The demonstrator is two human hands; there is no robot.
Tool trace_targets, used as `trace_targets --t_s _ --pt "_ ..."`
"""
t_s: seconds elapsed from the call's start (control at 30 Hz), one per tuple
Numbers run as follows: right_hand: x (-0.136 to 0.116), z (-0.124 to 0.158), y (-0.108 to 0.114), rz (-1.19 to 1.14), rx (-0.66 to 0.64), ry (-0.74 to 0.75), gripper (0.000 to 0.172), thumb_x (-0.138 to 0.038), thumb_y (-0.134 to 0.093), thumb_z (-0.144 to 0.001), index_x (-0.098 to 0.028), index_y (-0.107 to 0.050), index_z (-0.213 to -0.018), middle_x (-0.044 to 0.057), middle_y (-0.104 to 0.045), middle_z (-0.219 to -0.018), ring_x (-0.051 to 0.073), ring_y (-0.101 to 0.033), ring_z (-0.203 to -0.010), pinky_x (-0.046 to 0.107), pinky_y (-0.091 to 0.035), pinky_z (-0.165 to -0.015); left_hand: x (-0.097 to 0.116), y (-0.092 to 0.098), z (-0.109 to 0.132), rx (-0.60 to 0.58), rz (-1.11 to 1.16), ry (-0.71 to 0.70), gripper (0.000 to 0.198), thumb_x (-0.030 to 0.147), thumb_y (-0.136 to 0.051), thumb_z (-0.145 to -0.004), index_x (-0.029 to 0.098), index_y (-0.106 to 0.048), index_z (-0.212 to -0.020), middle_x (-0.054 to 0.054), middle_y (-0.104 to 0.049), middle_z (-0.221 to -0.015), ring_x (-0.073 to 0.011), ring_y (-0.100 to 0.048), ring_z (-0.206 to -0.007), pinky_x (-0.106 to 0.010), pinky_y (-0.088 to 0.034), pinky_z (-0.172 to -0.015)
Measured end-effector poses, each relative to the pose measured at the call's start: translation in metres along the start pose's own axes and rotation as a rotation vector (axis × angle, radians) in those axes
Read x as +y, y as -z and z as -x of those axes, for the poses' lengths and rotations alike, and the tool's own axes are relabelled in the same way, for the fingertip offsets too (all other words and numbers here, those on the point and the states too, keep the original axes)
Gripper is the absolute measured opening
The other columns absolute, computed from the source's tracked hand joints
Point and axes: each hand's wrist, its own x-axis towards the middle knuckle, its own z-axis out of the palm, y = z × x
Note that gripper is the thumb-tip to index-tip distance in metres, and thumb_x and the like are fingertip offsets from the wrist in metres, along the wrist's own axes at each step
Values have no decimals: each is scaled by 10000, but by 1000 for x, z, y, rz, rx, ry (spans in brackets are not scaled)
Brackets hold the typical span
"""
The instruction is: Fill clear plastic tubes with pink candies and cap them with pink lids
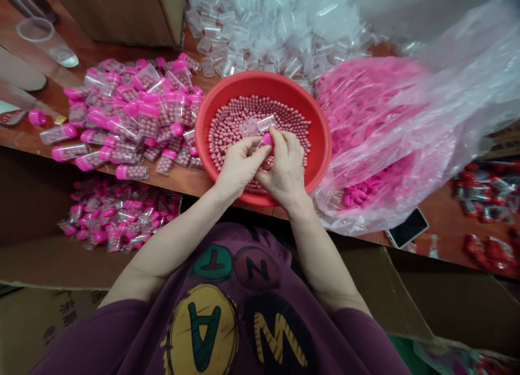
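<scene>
Over a red basin of small pink beads, my two hands meet at a bright pink cap. My left hand is closed, its thumb and fingers pinching the cap from the left. From the right, my right hand is closed on the same cap, with its index finger and thumb bent around it. Whether a bottle sits under the cap is hidden by my fingers. Just beyond my fingertips, clear empty bottles lie on the beads.
Left of the basin are piled bead-filled bottles with pink caps; more bottles lie in a box below. Clear bottles heap behind. A plastic bag of pink caps, a phone and red-wrapped items are to the right.
</scene>
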Motion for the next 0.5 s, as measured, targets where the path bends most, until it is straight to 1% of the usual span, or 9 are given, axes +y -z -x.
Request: trace_targets --t_s 0.07,0.2,0.3,0.33,0.4,0.5 --pt "2 -1 -2 -12 -5 9 708 -359 -694 -901 -190 -512 -1564 212 -611 -1448 418 -577 -1362 677 -479 -1184 -1 0 -1 6 -21 -5 33 147 -806 -917 167 -802 -944 -6 -772 -852 -101 -653 -692 -221 -550 -682" --pt "8 -1 -7 -46 39 38 651 -336 -690 -876 -171 -570 -1494 202 -633 -1360 409 -593 -1306 685 -496 -1166 -3 -3 0 -1 -33 -5 73 170 -839 -900 169 -774 -932 15 -733 -792 -81 -597 -610 -201 -498 -602" --pt "8 0 -8 0 82 50 573 -360 -686 -889 -190 -601 -1429 177 -658 -1282 394 -614 -1243 683 -516 -1126 -2 -6 4 13 -35 -14 57 141 -804 -912 172 -761 -932 17 -726 -789 -90 -609 -642 -202 -504 -623" --pt "8 -1 -7 2 80 63 573 -370 -691 -890 -192 -597 -1427 175 -663 -1275 392 -619 -1233 681 -519 -1120 -1 -6 5 12 -35 -18 60 123 -786 -915 172 -760 -939 15 -728 -794 -96 -617 -661 -205 -514 -641" --pt "10 -7 -4 -46 18 121 669 -395 -724 -870 -188 -553 -1483 184 -662 -1327 389 -623 -1248 662 -531 -1117 5 -1 7 5 -31 -42 92 103 -766 -916 176 -767 -973 10 -741 -822 -106 -632 -690 -218 -536 -680" --pt "17 -25 5 -158 -120 203 904 -446 -782 -831 -180 -415 -1614 193 -645 -1409 374 -628 -1272 612 -568 -1097 24 21 5 59 -13 -161 102 117 -759 -931 187 -778 -1003 3 -761 -890 -100 -633 -698 -226 -546 -715"
